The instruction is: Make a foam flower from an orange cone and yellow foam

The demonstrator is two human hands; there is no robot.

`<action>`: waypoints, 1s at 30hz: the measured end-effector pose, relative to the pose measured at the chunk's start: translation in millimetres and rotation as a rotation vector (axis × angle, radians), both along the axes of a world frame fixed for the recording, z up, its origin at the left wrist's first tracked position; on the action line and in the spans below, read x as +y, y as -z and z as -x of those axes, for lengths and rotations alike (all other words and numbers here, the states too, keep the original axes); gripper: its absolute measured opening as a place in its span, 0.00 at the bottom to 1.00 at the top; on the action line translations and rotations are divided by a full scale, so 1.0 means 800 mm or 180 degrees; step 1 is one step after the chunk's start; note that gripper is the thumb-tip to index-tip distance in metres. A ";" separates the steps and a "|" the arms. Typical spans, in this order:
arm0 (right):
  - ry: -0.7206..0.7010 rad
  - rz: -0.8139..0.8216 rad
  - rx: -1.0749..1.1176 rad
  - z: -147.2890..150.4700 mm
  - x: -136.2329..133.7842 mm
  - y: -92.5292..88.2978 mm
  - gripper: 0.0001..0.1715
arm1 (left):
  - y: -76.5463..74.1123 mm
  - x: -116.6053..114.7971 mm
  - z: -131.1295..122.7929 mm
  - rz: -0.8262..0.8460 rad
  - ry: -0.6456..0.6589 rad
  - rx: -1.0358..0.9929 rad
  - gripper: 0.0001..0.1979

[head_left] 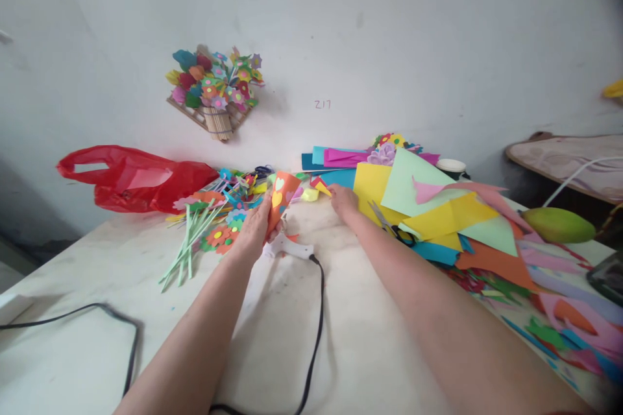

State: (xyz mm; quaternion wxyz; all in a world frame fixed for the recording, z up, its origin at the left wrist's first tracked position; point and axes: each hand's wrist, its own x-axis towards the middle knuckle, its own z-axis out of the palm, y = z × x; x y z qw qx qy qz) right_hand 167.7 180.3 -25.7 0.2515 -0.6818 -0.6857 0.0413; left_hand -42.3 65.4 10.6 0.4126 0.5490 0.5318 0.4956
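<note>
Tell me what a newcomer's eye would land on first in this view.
Probably the bright multicoloured bunch of craft flowers on the pale wall, then the shiny red plastic bag at the back left of the pale tabletop. Near the middle, the left hand holds an orange rolled piece dotted with coloured hearts.

One left hand (256, 228) and one right hand (345, 201) are counted. One orange cone (280, 200), one white glue gun (292, 247), one red bag (139, 175), one wall bouquet (214, 83) and one green fruit (559, 225) are tallied. Two stretches of black cord (320, 301) are noted, with three digits (323, 104) on the wall (438, 45). Pale-green strips (187, 248) and coloured sheets (413, 185) are overlapped; their totals cannot be fixed.
</note>
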 end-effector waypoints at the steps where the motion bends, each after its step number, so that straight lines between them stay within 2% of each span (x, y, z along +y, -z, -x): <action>1: 0.0000 0.0017 0.0008 0.000 0.000 -0.001 0.20 | -0.001 -0.001 0.000 -0.0026 -0.0008 0.0045 0.29; 5: 0.0027 0.0033 0.0002 -0.001 0.002 -0.003 0.20 | -0.002 -0.002 -0.001 -0.0051 -0.0008 0.0114 0.29; 15: 0.0028 -0.0046 -0.0294 0.000 0.000 -0.005 0.20 | -0.002 0.000 -0.001 -0.0031 0.0011 -0.0224 0.24; 24: -0.0009 -0.0078 -0.0556 0.000 0.002 -0.002 0.21 | -0.005 -0.003 -0.002 0.0010 0.0000 -0.0092 0.26; 26: -0.0112 -0.0077 -0.0706 0.000 0.000 -0.003 0.23 | -0.003 -0.002 -0.001 -0.0039 0.0035 -0.0055 0.27; 30: -0.0598 -0.0252 -0.1239 0.000 -0.003 -0.007 0.32 | -0.005 -0.003 -0.001 -0.0011 0.0006 -0.0002 0.28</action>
